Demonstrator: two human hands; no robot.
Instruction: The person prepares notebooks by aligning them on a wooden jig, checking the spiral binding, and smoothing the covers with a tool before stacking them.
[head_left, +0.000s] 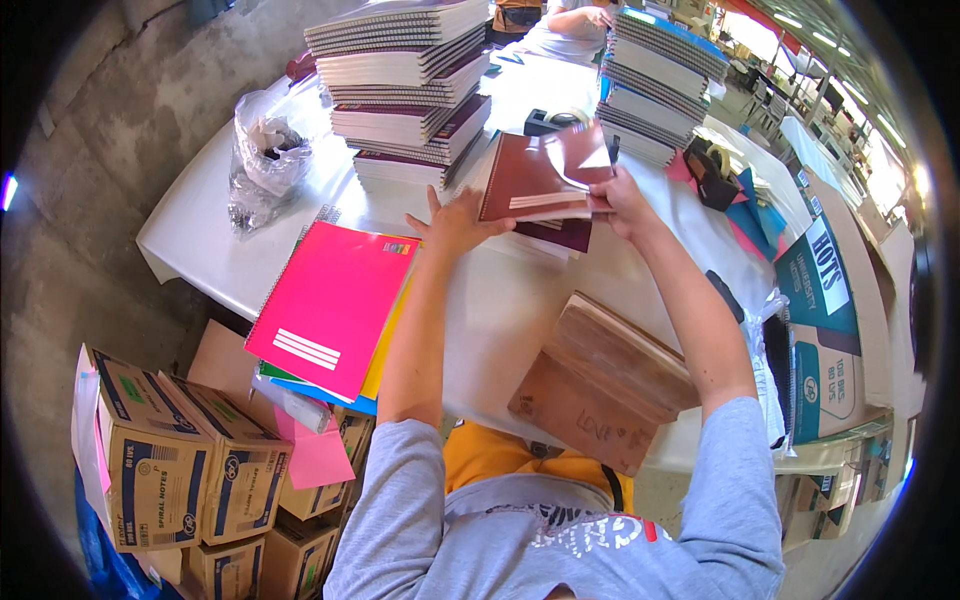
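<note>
- White table, cartons on floor below
- Near edge: wooden board; pink notebook at left
- Left hand and right hand both grip maroon notebook mid-table
- Behind: notebook stacks

The person wears a grey top with short sleeves and a faded print on the front. A yellow apron shows above it. Both forearms are bare.
</note>
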